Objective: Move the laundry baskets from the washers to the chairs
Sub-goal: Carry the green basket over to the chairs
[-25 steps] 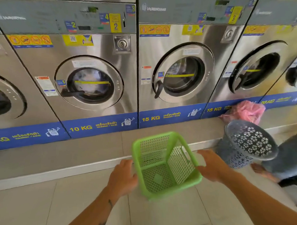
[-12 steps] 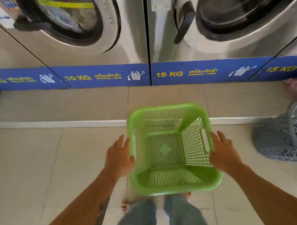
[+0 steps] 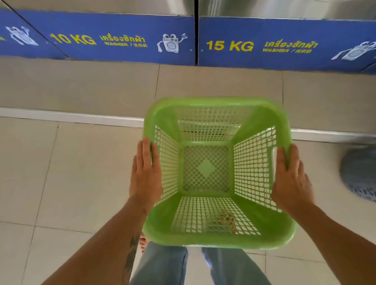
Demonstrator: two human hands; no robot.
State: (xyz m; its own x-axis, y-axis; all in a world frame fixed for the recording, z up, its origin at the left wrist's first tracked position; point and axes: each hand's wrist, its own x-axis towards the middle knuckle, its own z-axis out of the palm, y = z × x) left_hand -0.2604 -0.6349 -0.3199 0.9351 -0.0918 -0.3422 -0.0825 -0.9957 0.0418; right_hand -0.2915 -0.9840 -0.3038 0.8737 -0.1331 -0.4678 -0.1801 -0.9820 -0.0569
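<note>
An empty square green laundry basket (image 3: 219, 238) of perforated plastic is below me, seen from straight above, in front of my legs. My left hand (image 3: 145, 176) lies flat against its left wall, fingers straight. My right hand (image 3: 291, 181) grips the rim on the right side, fingers curled over the edge by the handle slot. Whether the basket rests on the floor or hangs in the air I cannot tell. A grey round perforated basket (image 3: 366, 173) lies blurred at the right edge of the floor.
The blue lower panels of the washers, marked 10 KG (image 3: 105, 40) and 15 KG (image 3: 264, 46), run across the top. A raised tiled step (image 3: 72, 87) with a white edge lies before them. My jeans legs (image 3: 158, 270) and a bare foot show below the basket.
The view has tilted further down and closer. The green basket has come nearer to my body, and both hands have closed in onto its sides, the right now curled over the rim.
</note>
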